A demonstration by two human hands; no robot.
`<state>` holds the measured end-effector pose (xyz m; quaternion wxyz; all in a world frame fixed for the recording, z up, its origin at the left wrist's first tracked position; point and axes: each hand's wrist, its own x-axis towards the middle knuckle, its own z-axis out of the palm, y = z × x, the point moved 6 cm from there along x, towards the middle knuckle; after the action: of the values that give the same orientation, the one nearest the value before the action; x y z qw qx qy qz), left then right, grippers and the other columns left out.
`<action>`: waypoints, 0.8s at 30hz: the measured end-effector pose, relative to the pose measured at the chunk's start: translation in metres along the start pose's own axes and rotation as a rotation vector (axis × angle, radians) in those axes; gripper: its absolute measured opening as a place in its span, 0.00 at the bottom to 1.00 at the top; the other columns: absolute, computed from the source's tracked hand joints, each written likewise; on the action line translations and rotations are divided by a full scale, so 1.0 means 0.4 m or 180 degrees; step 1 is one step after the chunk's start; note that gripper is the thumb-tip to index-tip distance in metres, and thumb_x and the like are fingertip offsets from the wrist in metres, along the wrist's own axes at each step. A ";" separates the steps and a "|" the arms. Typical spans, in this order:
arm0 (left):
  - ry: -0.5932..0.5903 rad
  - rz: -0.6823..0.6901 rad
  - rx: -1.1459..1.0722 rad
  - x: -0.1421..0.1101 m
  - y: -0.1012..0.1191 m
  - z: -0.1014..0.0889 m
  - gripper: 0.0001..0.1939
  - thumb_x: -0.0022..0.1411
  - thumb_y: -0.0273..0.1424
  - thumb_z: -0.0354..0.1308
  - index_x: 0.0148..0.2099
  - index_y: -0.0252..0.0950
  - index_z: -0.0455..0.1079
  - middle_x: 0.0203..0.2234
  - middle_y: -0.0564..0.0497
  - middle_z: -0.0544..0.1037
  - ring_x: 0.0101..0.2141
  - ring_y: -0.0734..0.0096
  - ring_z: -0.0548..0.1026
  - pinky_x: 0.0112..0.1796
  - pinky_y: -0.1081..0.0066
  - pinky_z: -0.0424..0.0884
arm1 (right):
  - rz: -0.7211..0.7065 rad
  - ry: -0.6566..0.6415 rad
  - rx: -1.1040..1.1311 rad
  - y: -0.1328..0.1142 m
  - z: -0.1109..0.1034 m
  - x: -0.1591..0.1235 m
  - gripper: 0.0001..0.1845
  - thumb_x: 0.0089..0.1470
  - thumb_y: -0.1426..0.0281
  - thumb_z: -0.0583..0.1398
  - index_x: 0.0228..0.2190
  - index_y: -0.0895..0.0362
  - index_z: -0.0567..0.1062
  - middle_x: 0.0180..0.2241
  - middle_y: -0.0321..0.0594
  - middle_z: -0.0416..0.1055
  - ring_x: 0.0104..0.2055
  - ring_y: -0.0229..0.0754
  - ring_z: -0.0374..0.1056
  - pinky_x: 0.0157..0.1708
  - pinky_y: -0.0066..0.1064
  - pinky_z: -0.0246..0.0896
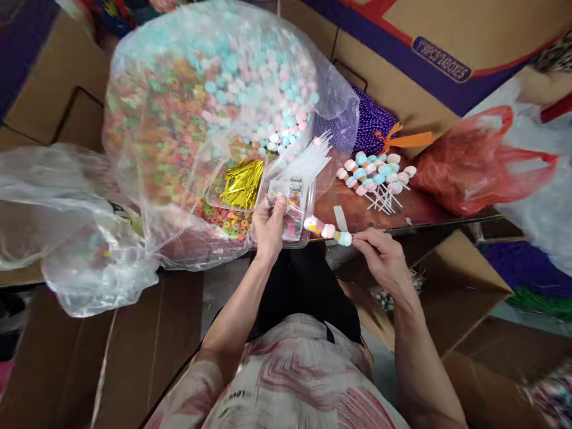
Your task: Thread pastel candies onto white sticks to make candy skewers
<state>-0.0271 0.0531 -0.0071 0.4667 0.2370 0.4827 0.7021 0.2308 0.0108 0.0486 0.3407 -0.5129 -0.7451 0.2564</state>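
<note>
Pinching the end of a candy skewer (328, 230) just right of the centre of the frame, with thumb and forefinger of the right hand (383, 256) pressed together and the other fingers curled. Pressing clear wrap (277, 192) with the thumb of the left hand (269, 229), over a clear tray (311, 205) near the centre; fingers partly hidden. Note on the skewer, from left to right: a pink, white and yellow piece, a pink-and-white marshmallow, then blue and white at the right end, with coloured rings between. Lying nearly level, just beyond the tray's right edge.

On the reddish-brown table (357, 213), right of centre: a pile of similar skewers (373, 173) with white sticks pointing downward. Near the centre: gold ties (243, 183) in a second clear tray, and loose white sticks (308, 159). Across the upper left: clear bags of blue, pink and white marshmallows (250, 77) and coloured rings (167, 119). At upper right: purple beads (370, 122) with an orange ribbon (413, 138), beside a red plastic bag (482, 161). Behind the table and at lower right: cardboard boxes (473, 298).
</note>
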 end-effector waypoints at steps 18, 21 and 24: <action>0.0007 -0.0126 -0.0242 0.002 -0.039 0.009 0.25 0.49 0.50 0.79 0.31 0.36 0.73 0.24 0.58 0.75 0.26 0.80 0.73 0.30 0.78 0.72 | 0.0198 0.0255 0.0509 -0.024 0.040 0.004 0.10 0.64 0.70 0.62 0.30 0.54 0.78 0.27 0.34 0.74 0.29 0.38 0.66 0.32 0.32 0.59; -0.0023 -0.0142 -0.0141 0.001 -0.038 0.011 0.26 0.49 0.50 0.79 0.31 0.36 0.73 0.24 0.58 0.75 0.25 0.80 0.72 0.29 0.78 0.71 | 0.0128 0.0269 0.0435 -0.029 0.046 0.002 0.10 0.65 0.70 0.62 0.29 0.54 0.78 0.28 0.34 0.73 0.29 0.38 0.65 0.32 0.32 0.59; 0.0129 0.0021 -0.0212 0.000 -0.028 0.005 0.27 0.51 0.53 0.77 0.31 0.36 0.72 0.25 0.57 0.75 0.26 0.79 0.73 0.29 0.78 0.72 | 0.0194 0.0359 0.0326 -0.027 0.047 -0.004 0.10 0.66 0.70 0.61 0.31 0.54 0.77 0.29 0.35 0.73 0.30 0.39 0.65 0.33 0.33 0.59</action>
<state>-0.0207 0.0553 -0.0163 0.4622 0.2088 0.4675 0.7240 0.2104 0.0050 0.0442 0.4001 -0.5308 -0.6946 0.2751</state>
